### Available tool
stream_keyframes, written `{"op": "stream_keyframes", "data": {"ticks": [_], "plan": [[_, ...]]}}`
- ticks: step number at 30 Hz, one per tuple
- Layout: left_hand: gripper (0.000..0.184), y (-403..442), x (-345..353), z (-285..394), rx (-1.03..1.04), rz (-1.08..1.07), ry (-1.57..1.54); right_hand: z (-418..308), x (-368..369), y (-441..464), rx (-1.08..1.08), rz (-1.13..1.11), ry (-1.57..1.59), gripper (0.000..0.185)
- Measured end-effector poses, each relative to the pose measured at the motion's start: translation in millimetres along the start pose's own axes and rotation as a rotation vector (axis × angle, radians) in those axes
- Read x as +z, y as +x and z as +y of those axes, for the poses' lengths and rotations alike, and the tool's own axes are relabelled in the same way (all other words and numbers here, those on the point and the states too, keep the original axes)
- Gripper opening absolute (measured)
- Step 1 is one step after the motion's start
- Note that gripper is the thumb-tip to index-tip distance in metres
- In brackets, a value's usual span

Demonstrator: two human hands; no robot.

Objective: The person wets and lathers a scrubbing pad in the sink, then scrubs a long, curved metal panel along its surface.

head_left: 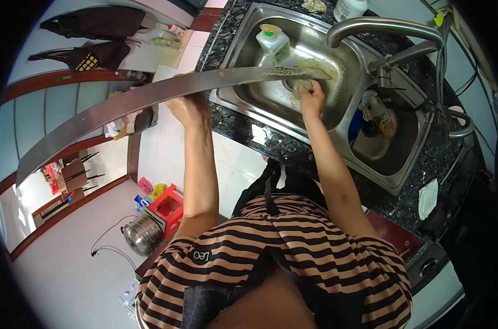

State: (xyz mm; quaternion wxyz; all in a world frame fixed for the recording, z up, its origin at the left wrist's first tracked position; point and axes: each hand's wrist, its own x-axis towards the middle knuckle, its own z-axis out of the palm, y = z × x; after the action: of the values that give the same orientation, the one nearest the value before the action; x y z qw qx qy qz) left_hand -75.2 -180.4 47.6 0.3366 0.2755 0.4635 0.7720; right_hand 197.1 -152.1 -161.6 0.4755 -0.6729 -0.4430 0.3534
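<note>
A long, flat metal strip (150, 94) reaches from the far left across the counter edge and over the large sink basin (298, 39). Its right end is wet, with pale foam or residue on it. My left hand (187, 108) holds the strip from below near its middle; the fingers are partly hidden behind it. Close to the strip's right end, inside the basin, my right hand (313, 101) is closed around a whitish wad (300, 88), perhaps a scrubber or cloth. A white bottle with a green mark (273, 44) stands in the basin beyond the strip.
A metal faucet (386, 24) arches over the sink. The smaller basin (377, 156) holds a labelled bottle (387, 123). A white packet (428, 198) lies on the dark speckled counter (265, 140). At lower left are a metal pot (142, 236) and a red stool (169, 207).
</note>
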Motion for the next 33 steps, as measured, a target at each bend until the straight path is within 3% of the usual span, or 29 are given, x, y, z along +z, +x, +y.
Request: {"op": "stream_keyframes", "data": {"ticks": [1, 2, 6, 9, 10, 11, 13, 14, 15, 18, 19, 21, 22, 23, 24, 26, 28, 29, 30, 33], "plan": [[0.028, 2.7, 3.5, 0.5, -0.023, -0.055, -0.026, 8.0, -11.6, -5.9, 0.107, 0.004, 0.066, 0.028], [0.023, 4.9, 10.0, -3.1, 0.11, 0.011, -0.017, 15.5, -20.8, -12.2, 0.215, 0.008, 0.132, 0.028], [0.023, 18.5, -7.0, -5.2, 0.138, -0.276, -0.336, -6.8, -55.4, -30.0, 0.283, 0.114, 0.396, 0.027], [0.023, 13.8, 7.2, 9.7, 0.119, -0.387, -0.443, -46.0, -72.3, -30.0, 0.004, -0.021, 0.306, 0.031], [0.022, 12.7, 8.3, 10.3, 0.134, -0.415, -0.426, -55.0, -69.1, -32.1, -0.015, -0.105, 0.31, 0.029], [0.021, 12.0, 9.2, 10.1, 0.148, -0.445, -0.409, -110.6, -69.0, -43.0, 0.074, -0.192, 0.42, 0.027], [0.02, 11.2, 15.4, 9.5, 0.169, -0.505, -0.408, -127.3, -37.5, -60.2, 0.047, -0.37, 0.542, 0.027], [0.02, 10.3, 21.5, 9.5, 0.177, -0.535, -0.42, -132.9, -21.7, -64.2, -0.344, -0.321, 0.286, 0.026], [0.02, 9.8, 27.0, 9.7, 0.185, -0.567, -0.433, -169.5, -13.5, -77.4, -0.383, -0.309, 0.353, 0.017], [0.021, 9.7, 38.6, 10.0, 0.169, -0.591, -0.462, -201.7, -3.1, -90.5, -0.581, -0.26, 0.212, 0.024], [0.022, 13.3, 39.4, 9.0, 0.161, -0.628, -0.471, -202.3, -0.6, -86.2, -0.632, -0.231, 0.136, 0.026], [0.022, 19.7, 37.2, 6.6, 0.147, -0.691, -0.483, -167.9, 11.0, -63.6, -0.53, -0.138, 0.031, 0.03], [0.022, 20.6, 36.5, 5.7, 0.133, -0.701, -0.48, -141.6, 12.8, -43.7, -0.435, -0.186, 0.163, 0.031], [0.022, 18.6, 35.2, 4.3, 0.115, -0.708, -0.475, -111.8, 20.7, -22.0, -0.526, -0.021, 0.184, 0.024], [0.021, 16.2, 33.1, 3.1, 0.096, -0.714, -0.469, -80.1, 15.9, -6.0, -0.318, -0.157, 0.012, 0.024], [0.021, 13.7, 28.2, -2.6, 0.083, -0.721, -0.465, -15.5, 18.5, 31.5, -0.193, -0.257, -0.04, 0.025], [0.022, 15.2, 26.6, -8.2, 0.083, -0.731, -0.455, 24.2, 12.9, 57.9, -0.196, -0.257, -0.339, 0.03], [0.022, 15.8, 25.4, -10.2, 0.09, -0.731, -0.442, 31.8, 10.8, 64.6, -0.199, -0.258, -0.492, 0.032], [0.023, 15.8, 25.0, -10.7, 0.097, -0.728, -0.429, 27.1, 10.4, 64.5, -0.069, -0.333, -0.465, 0.037], [0.024, -2.8, 50.1, -15.5, 0.087, -0.587, -0.435, -27.9, 22.4, 21.6, -0.281, -0.16, -0.402, 0.038]]}}
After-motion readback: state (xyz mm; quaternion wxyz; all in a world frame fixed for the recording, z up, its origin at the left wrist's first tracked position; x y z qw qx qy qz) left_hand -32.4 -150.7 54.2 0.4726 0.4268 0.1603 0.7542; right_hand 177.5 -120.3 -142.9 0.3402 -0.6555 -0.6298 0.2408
